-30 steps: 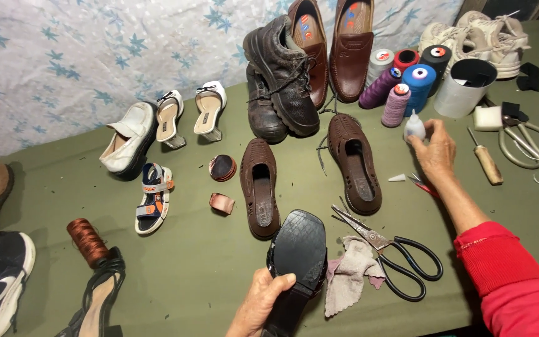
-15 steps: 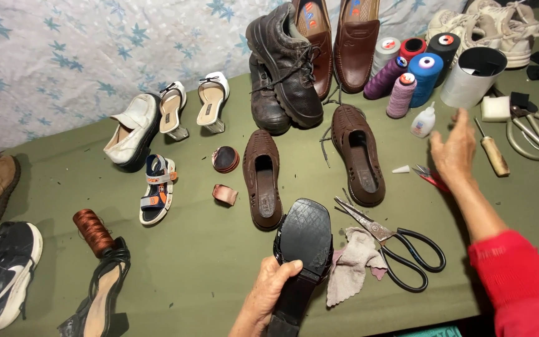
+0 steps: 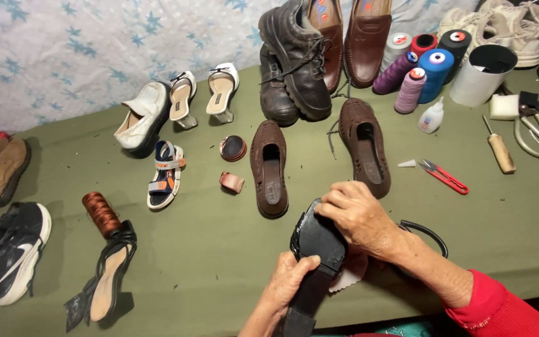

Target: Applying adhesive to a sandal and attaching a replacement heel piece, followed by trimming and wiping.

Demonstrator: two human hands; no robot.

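Black shoe [image 3: 317, 249] held sole-up over green table [image 3: 219, 262], near front edge. Left hand [image 3: 285, 287] clamps heel end to steady it. Right hand [image 3: 358, 215] curls over toe end, fingers gripping sole rim. Scissors [image 3: 428, 232] mostly hidden behind wrist, within easy reach.

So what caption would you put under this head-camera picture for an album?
Both hands, left hand and right hand, grip a black shoe sole over a green table strewn with shoes, thread spools and red snips.
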